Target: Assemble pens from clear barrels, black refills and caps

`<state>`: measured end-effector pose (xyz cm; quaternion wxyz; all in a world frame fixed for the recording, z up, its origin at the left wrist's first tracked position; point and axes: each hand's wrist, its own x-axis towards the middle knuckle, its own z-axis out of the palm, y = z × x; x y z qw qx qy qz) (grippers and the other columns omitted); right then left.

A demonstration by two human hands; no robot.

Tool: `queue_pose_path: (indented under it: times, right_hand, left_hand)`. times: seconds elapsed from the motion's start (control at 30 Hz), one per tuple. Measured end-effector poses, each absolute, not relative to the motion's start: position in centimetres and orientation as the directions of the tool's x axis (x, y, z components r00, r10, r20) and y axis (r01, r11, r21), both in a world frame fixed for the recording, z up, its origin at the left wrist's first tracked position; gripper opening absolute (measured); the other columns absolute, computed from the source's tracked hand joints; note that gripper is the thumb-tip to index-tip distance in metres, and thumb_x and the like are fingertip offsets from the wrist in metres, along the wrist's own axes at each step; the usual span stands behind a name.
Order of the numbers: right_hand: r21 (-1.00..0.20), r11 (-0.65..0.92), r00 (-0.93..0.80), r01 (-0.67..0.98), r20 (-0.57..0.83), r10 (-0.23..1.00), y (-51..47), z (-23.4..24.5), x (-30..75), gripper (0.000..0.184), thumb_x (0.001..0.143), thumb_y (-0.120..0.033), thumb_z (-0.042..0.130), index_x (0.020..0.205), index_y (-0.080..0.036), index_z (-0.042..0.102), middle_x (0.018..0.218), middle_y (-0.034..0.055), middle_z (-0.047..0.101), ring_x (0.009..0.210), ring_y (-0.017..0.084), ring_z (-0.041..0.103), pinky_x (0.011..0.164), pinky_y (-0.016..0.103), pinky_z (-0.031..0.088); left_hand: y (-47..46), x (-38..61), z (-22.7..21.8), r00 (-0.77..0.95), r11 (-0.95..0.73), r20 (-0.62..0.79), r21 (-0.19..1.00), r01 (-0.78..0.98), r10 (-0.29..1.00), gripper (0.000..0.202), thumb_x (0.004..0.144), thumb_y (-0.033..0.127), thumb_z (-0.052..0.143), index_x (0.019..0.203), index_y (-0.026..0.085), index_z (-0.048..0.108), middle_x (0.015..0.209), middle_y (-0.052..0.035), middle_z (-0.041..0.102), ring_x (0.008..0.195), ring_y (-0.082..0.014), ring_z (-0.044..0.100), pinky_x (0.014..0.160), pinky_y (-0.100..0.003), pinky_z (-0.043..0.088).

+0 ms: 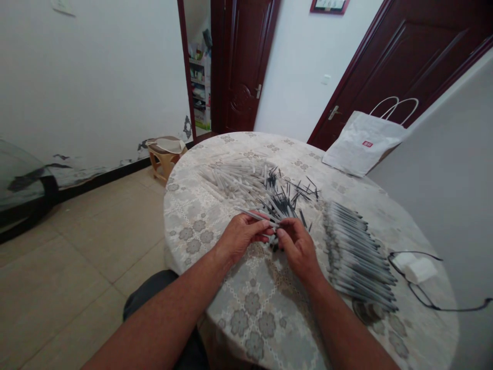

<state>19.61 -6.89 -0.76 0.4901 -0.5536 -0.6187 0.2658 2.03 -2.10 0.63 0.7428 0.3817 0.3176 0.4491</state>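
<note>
My left hand is closed around a thin grey pen barrel that points up and left. My right hand is pinched right beside it, fingertips meeting the left hand's over the table; what it pinches is too small to name. Just beyond my hands lies a loose pile of black pen refills. A heap of pale grey pen barrels lies further back on the left. To the right, several dark finished pens lie stacked in a row.
The round table has a floral lace cloth. A white paper bag leans at the far right. A black cable and white adapter lie at the right edge. A small stool stands on the tiled floor.
</note>
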Motion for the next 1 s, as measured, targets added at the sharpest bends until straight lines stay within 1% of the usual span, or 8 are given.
queue_pose_path:
  times: [0.13,0.33,0.43,0.53,0.67,0.83,0.9,1.0]
  right_hand:
    - [-0.823,0.236,0.068,0.516,0.314,0.947,-6.95,-0.85,19.63,0.021,0.100,-0.042,0.053,0.101,-0.022,0.060,0.070,-0.0030,0.059,0.063,0.015,0.055,0.062,0.026,0.043]
    - [-0.827,0.233,0.034,0.512,0.291,0.956,-6.86,-0.62,19.43,0.043,0.105,-0.044,0.040,0.071,-0.022,0.053,0.065,-0.0008,0.057,0.060,0.015,0.054,0.061,0.028,0.040]
    - [-0.854,0.232,0.074,0.465,0.299,0.951,-6.76,-0.88,19.54,0.035,0.104,-0.044,0.041,0.086,-0.021,0.060,0.069,-0.0005,0.060,0.060,0.015,0.055,0.060,0.027,0.042]
    - [-0.849,0.257,0.105,0.462,0.340,0.935,-6.76,-1.05,19.63,0.022,0.098,-0.042,0.054,0.103,-0.022,0.059,0.078,-0.0007,0.063,0.065,0.015,0.058,0.062,0.026,0.045]
    - [-0.810,0.249,0.093,0.531,0.347,0.933,-6.92,-0.75,19.52,0.019,0.098,-0.039,0.053,0.096,-0.022,0.060,0.074,-0.0014,0.062,0.066,0.015,0.056,0.063,0.026,0.043]
    - [-0.815,0.230,0.054,0.532,0.304,0.951,-7.03,-0.31,19.36,0.039,0.104,-0.043,0.040,0.074,-0.022,0.055,0.065,-0.0011,0.058,0.061,0.015,0.054,0.062,0.028,0.041]
    - [-0.836,0.232,0.065,0.498,0.303,0.951,-7.07,-0.30,19.36,0.035,0.104,-0.043,0.040,0.083,-0.022,0.058,0.066,-0.0014,0.058,0.061,0.016,0.055,0.061,0.028,0.042]
    - [-0.831,0.266,0.074,0.488,0.343,0.936,-7.12,-0.36,19.34,0.021,0.100,-0.042,0.051,0.102,-0.022,0.059,0.073,-0.0018,0.061,0.065,0.016,0.056,0.063,0.027,0.043]
  left_hand:
    - [-2.06,1.95,0.46,0.404,0.291,-0.115,0.866,-0.407,0.908,0.030,0.074,0.031,0.085,0.095,0.013,0.073,0.082,-0.0072,0.075,0.076,-0.0185,0.073,0.069,-0.029,0.060]
    - [-2.20,1.98,0.59,0.403,0.291,-0.125,0.877,-0.382,0.907,0.028,0.074,0.029,0.085,0.093,0.014,0.072,0.082,-0.0067,0.075,0.074,-0.0179,0.073,0.067,-0.028,0.060]
    - [-2.18,1.99,0.62,0.386,0.284,-0.121,0.872,-0.399,0.914,0.030,0.073,0.031,0.086,0.094,0.014,0.072,0.084,-0.0073,0.075,0.076,-0.0190,0.073,0.067,-0.029,0.060]
    - [-2.10,1.92,0.60,0.377,0.279,-0.117,0.868,-0.410,0.919,0.031,0.074,0.032,0.086,0.095,0.013,0.072,0.085,-0.0078,0.075,0.078,-0.0197,0.074,0.069,-0.030,0.060]
    - [-2.14,1.86,0.72,0.376,0.275,-0.122,0.880,-0.386,0.918,0.030,0.074,0.030,0.085,0.094,0.014,0.071,0.084,-0.0073,0.075,0.076,-0.0189,0.073,0.069,-0.029,0.060]
    - [-2.27,1.90,0.92,0.388,0.262,-0.112,0.897,-0.357,0.915,0.028,0.074,0.030,0.085,0.093,0.013,0.072,0.082,-0.0072,0.075,0.074,-0.0181,0.072,0.067,-0.029,0.059]
    - [-2.26,1.92,0.98,0.379,0.266,-0.119,0.892,-0.366,0.918,0.028,0.074,0.031,0.085,0.093,0.013,0.072,0.082,-0.0074,0.075,0.075,-0.0185,0.073,0.068,-0.029,0.060]
    - [-2.21,1.92,1.08,0.360,0.274,-0.131,0.883,-0.382,0.924,0.028,0.074,0.030,0.085,0.092,0.014,0.072,0.084,-0.0075,0.075,0.076,-0.0191,0.073,0.069,-0.030,0.060]
